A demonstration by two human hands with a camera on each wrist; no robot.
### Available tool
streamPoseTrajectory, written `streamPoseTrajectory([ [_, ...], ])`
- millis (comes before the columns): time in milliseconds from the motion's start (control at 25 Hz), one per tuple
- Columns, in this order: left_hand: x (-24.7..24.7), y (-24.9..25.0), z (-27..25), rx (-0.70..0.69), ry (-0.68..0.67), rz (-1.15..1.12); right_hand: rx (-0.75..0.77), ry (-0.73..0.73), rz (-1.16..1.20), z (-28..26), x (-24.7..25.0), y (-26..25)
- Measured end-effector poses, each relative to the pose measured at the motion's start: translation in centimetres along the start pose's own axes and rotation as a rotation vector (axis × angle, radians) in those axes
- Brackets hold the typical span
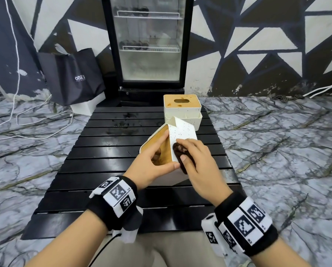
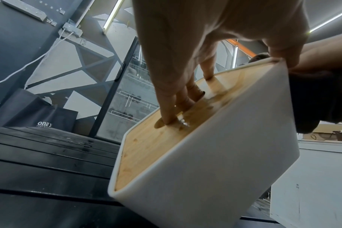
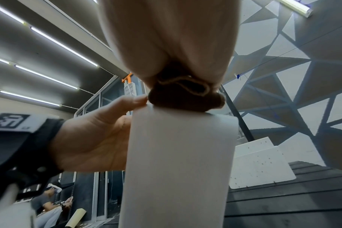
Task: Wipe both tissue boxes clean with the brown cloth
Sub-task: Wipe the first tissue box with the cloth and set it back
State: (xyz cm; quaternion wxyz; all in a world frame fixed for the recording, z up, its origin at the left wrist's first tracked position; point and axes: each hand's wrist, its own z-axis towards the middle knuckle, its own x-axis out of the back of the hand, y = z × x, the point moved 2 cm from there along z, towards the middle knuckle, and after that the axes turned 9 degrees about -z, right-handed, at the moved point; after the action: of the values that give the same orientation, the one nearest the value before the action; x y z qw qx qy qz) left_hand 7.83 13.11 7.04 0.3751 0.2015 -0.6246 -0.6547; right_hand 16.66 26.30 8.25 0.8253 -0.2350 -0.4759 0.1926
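A white speckled tissue box (image 1: 183,132) with a wooden lid (image 2: 156,143) is tipped on its edge over the black slatted table (image 1: 107,151). My left hand (image 1: 153,162) grips it, fingers in the lid slot (image 2: 178,111) and thumb on the near corner. My right hand (image 1: 192,157) holds the bunched brown cloth (image 1: 180,153) against the box's upper side (image 3: 178,151); in the right wrist view the cloth (image 3: 184,98) sits on the box's top edge. A second white box (image 1: 182,106), its wooden lid stained, stands upright behind.
A glass-door fridge (image 1: 149,41) stands beyond the table's far end, with a dark bag (image 1: 74,78) to its left. White cables (image 1: 26,120) lie on the marble floor at the left. Dark smudges (image 1: 122,122) mark the far slats.
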Motion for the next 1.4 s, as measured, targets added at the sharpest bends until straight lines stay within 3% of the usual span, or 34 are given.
streamPoseTrajectory([
  [240,-0.1,0.0,0.1,0.007,-0.014,0.018,-0.039,-0.011,-0.003,2.6,0.0,0.3],
  [560,0.2,-0.3,0.5,-0.004,-0.028,-0.003,0.031,-0.024,0.002,0.8,-0.2,0.0],
  [1040,-0.3,-0.1,0.1,-0.015,0.006,-0.013,-0.045,0.002,-0.023,6.4,-0.1,0.4],
  [1400,-0.6,0.4,0.0,-0.005,-0.02,-0.023,-0.036,0.023,-0.042,5.5,0.0,0.0],
])
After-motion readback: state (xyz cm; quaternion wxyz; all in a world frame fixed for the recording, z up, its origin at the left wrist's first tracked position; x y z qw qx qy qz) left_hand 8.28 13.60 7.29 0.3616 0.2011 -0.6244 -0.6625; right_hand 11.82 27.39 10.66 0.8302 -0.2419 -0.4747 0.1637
